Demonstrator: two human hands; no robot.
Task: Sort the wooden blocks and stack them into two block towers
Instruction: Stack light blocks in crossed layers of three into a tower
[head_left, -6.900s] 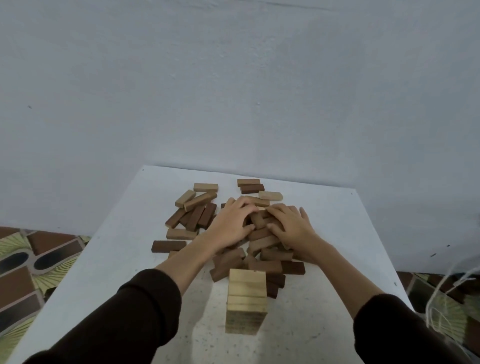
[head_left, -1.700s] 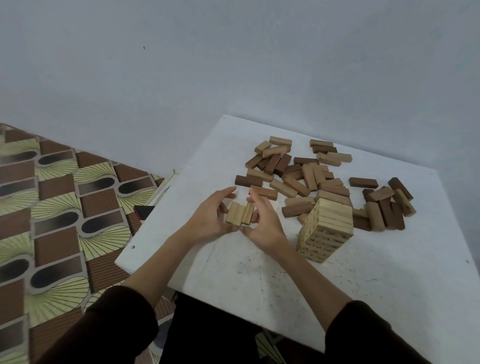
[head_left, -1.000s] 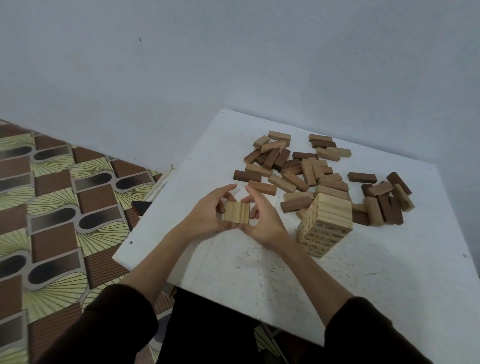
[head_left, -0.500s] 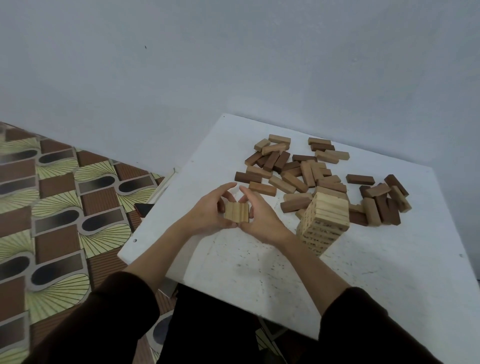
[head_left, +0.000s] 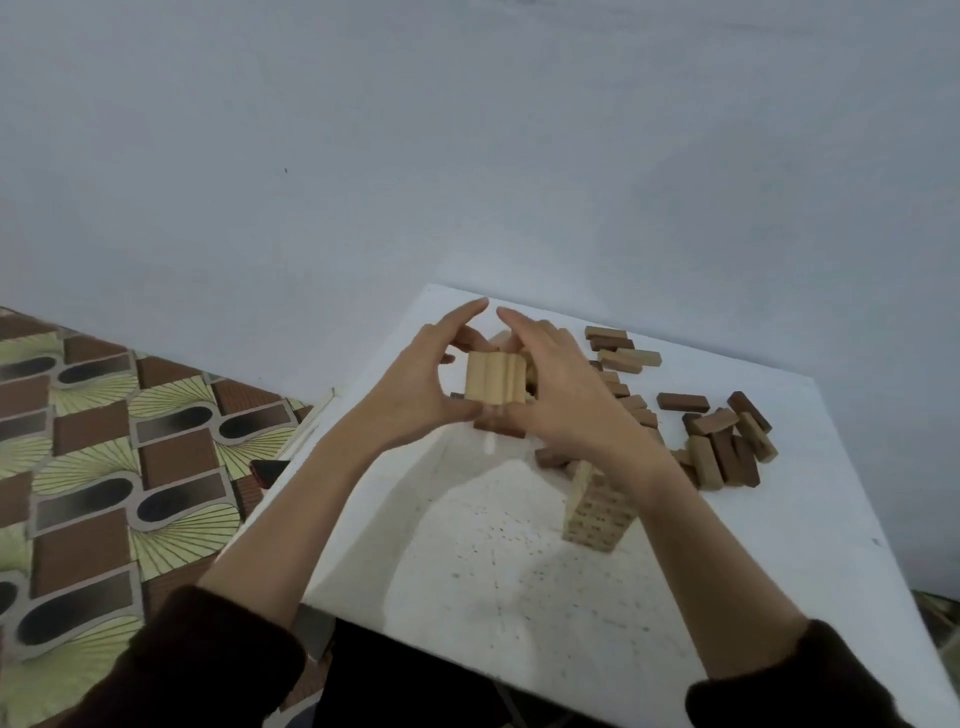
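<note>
- A white table (head_left: 597, 597), speckled with small dark marks, stands against a plain pale grey wall (head_left: 363, 156).
- A patterned floor (head_left: 104, 441) in brown, black and pale green lies left of the table.

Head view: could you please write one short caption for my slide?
Both hands, left hand and right hand, hold three light blocks together above the table, near the light tower.

Standing by wall: white speckled table (head_left: 519, 597) | lying scattered on far part: light and dark loose blocks (head_left: 727, 441) | rising near right forearm: light block tower (head_left: 597, 514) | sitting on patterned floor (head_left: 104, 441) beyond left edge.
</note>
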